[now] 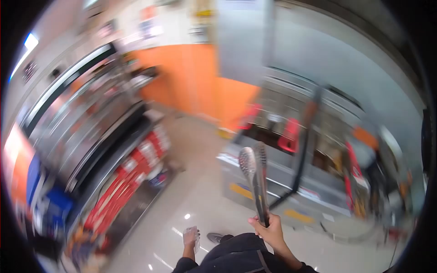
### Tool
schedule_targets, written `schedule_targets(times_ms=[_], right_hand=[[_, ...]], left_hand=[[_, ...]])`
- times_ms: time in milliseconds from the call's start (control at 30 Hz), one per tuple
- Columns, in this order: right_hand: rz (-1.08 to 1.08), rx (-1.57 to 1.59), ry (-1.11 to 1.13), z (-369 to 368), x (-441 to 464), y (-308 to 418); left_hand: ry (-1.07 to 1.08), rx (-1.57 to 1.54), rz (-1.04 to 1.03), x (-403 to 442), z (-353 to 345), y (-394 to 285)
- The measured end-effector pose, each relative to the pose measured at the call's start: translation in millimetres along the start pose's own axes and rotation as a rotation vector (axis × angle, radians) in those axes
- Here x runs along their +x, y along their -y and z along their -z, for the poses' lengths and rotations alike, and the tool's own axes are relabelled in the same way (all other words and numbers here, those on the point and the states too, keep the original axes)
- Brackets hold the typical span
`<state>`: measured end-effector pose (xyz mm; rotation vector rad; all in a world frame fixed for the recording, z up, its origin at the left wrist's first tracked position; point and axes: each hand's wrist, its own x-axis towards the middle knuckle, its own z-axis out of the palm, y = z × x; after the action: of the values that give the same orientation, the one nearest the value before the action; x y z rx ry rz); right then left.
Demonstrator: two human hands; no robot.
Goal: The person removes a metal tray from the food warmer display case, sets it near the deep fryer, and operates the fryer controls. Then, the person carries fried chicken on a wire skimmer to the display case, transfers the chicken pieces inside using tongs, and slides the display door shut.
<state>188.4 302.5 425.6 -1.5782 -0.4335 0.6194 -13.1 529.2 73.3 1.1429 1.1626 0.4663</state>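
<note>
Clearly gripping metal tongs (260, 202) near the lower end, with the right hand (271, 230) closed around both arms and the thumb along the near side. Pointing up and forward from that hand, with a slight lean to the left, and ending in two perforated, rounded heads, slightly apart and holding nothing visible between them. Lower and to the left, beside the dark clothing (236, 255), the left hand (188, 236), hanging low over the floor (182, 214). Against its fingers, a clear plastic item (196, 239), too small and blurred to name. Cannot tell the exact bend of those fingers, nor the firmness of any hold on the plastic. Just right of the left hand, a dark shoe (214, 237) on the shiny pale floor.

Beyond the right hand and behind the tongs, a metal counter unit (236, 175) with sunken bays, red handles (288, 135) and a dark upright bar (304, 150), all smeared by motion. Farther right of that hand, a blurred cluster of utensils (364, 177), not clear enough to tell apart. Well to the left of both hands, a glass display case (86, 118), with red-and-white packages (120, 195) below. Straight ahead, beyond both hands, an orange wall (193, 77).
</note>
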Motion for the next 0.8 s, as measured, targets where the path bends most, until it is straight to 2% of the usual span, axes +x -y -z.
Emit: schedule_targets(times_ms=[67, 133, 200, 333, 433, 500, 567, 667, 767, 800], right_hand=[[-0.038, 0.033, -0.239, 38.0, -39.3, -11.2], [-0.044, 0.036, -0.453, 73.7, -81.4, -15.5], [-0.05, 0.036, -0.691, 111.6, -125.0, -22.1], [0.058, 0.141, -1.145, 182.2, -203.4, -27.9], [0.108, 0.107, -1.412, 240.6, -256.2, -42.3], [0.155, 0.111, -1.59, 281.9, -289.1, -52.3], [0.121, 0.152, -1.642, 329.2, -330.6, -65.7], [0.071, 0.131, -1.73, 399.8, -390.6, -78.0], [0.068, 0.135, -1.829, 468.8, -442.6, -77.7], [0.058, 0.181, -1.84, 488.5, -457.3, -72.7]], left_hand=[[0.209, 0.04, 0.139, -19.6, -69.9, -31.1], [0.531, 0.14, 0.196, -38.4, -136.2, -24.1], [0.763, 0.258, 0.287, -65.5, -199.3, -2.3], [1.238, 0.558, 0.345, -204.0, -310.7, -39.2], [1.473, 0.628, 0.34, -274.6, -378.0, -32.4], [1.587, 0.521, 0.406, -319.9, -422.7, -27.3], [1.689, 0.347, 0.486, -362.3, -467.9, -9.6], [1.724, 0.304, 0.585, -442.2, -557.6, 30.3], [1.737, 0.301, 0.801, -536.1, -650.7, 70.6], [1.775, 0.322, 0.742, -575.1, -672.7, 64.5]])
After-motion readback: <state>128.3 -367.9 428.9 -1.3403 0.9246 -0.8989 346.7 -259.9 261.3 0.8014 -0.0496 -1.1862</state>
